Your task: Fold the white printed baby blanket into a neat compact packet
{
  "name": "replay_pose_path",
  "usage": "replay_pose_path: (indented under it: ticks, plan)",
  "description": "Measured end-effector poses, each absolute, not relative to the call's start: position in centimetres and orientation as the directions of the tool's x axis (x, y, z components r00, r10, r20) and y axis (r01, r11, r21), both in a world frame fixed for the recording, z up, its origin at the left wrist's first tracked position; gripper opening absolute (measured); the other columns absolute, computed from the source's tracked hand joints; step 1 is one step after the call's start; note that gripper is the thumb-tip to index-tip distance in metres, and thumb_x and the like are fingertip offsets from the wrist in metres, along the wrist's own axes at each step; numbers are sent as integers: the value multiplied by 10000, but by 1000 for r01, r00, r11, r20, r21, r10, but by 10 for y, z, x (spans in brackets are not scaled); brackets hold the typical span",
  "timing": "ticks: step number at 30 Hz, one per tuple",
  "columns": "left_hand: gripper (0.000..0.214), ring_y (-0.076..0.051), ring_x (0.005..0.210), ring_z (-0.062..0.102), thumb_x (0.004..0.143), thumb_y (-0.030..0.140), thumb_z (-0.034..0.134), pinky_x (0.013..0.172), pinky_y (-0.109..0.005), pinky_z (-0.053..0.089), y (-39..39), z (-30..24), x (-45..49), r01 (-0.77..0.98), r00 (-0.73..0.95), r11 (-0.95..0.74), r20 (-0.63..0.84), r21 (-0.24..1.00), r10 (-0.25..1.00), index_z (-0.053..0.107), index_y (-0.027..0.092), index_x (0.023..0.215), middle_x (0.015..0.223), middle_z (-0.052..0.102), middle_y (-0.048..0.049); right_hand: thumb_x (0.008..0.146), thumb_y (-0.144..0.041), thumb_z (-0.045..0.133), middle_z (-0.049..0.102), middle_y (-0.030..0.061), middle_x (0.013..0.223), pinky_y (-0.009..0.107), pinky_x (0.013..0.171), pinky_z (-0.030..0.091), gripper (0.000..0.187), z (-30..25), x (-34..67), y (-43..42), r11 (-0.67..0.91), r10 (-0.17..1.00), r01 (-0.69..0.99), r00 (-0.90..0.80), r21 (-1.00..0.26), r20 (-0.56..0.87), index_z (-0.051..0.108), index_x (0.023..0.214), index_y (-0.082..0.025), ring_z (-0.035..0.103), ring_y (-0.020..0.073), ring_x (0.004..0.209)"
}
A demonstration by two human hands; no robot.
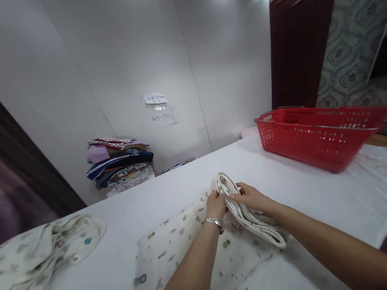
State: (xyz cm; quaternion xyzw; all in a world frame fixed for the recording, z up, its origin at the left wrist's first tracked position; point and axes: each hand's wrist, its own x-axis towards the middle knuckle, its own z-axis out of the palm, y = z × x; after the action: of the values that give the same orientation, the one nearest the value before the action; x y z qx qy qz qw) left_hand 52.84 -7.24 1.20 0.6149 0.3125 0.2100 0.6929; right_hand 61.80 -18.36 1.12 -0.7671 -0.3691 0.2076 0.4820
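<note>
A white printed cloth (183,246) with small grey, green and red figures lies spread on the table below my arms. Above its right part, a folded bundle of similar cloth (248,218) stands on edge, its layers showing; I cannot tell whether the two are one piece. My left hand (216,205), with a silver bracelet at the wrist, pinches the bundle's near left side. On the bundle's far right side, my right hand (252,198) grips it with the thumb on top and the fingers behind.
Another printed cloth (34,266) lies crumpled at the table's left. A red plastic basket (307,139) stands on the white table (185,191) at the back right. Beyond the far edge, a stack of folded clothes (120,161) sits against the wall, near paper labels (161,117).
</note>
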Motion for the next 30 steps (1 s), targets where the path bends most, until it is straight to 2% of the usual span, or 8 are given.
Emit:
replay_pose_path:
  ticks: [3, 9, 15, 18, 21, 23, 26, 30]
  plan:
    - [127, -104, 517, 542, 668, 165, 533, 512, -238, 469, -73, 11, 533, 96, 712, 149, -172, 984, 680, 576, 145, 786, 643, 600, -23, 769, -357, 524, 581, 0, 757, 228, 574, 405, 383, 1, 631, -181, -255, 762, 380, 645, -889, 57, 509, 1103, -171, 533, 132, 661]
    - [285, -105, 522, 555, 678, 144, 518, 507, -217, 455, -70, 8, 544, 112, 701, 124, -167, 986, 694, 578, 146, 956, 669, 625, -28, 761, -242, 489, 553, -31, 737, 237, 623, 397, 551, -3, 653, -188, -253, 760, 565, 618, -785, 200, 381, 1302, -234, 505, 123, 633]
    - [300, -104, 504, 544, 675, 142, 532, 501, -212, 439, -66, 0, 563, 153, 699, 68, -157, 986, 698, 595, 144, 967, 626, 613, -17, 754, -284, 524, 602, 16, 810, 254, 675, 386, 463, 3, 675, -184, -388, 792, 664, 595, -639, 137, 494, 1209, -209, 527, 152, 713]
    - [295, -97, 494, 530, 672, 146, 546, 494, -199, 426, -64, -6, 569, 173, 691, 37, -148, 984, 708, 608, 147, 960, 598, 603, -3, 720, -316, 574, 594, 18, 759, 246, 634, 370, 338, 0, 683, -176, -461, 775, 667, 624, -586, 101, 588, 1031, -184, 513, 149, 680]
    - [296, -93, 489, 524, 680, 154, 548, 490, -194, 422, -63, -11, 571, 188, 685, 12, -140, 982, 715, 612, 153, 969, 596, 606, 5, 683, -238, 589, 575, 3, 689, 224, 587, 356, 119, -6, 685, -168, -464, 734, 590, 673, -660, 86, 595, 774, -162, 498, 128, 634]
    - [293, -94, 495, 529, 685, 157, 544, 497, -195, 426, -63, -12, 572, 197, 682, -4, -134, 980, 719, 615, 156, 970, 599, 611, 6, 689, -196, 551, 546, -15, 626, 214, 550, 350, 36, -9, 685, -165, -424, 717, 498, 695, -757, 56, 555, 696, -161, 478, 110, 570]
    - [287, -104, 525, 548, 685, 148, 537, 519, -202, 437, -61, -15, 575, 209, 679, -30, -123, 978, 723, 625, 160, 958, 611, 622, 0, 710, -211, 500, 524, -27, 604, 215, 545, 351, 63, -10, 684, -163, -303, 701, 410, 708, -860, 91, 506, 661, -171, 456, 103, 547]
    - [298, -121, 583, 578, 685, 146, 532, 558, -214, 457, -58, -19, 579, 216, 680, -60, -106, 974, 725, 630, 164, 965, 653, 644, -15, 703, -273, 485, 573, -5, 762, 223, 617, 365, 104, -11, 685, -164, -80, 630, 348, 744, -934, 223, 468, 664, -178, 480, 110, 667]
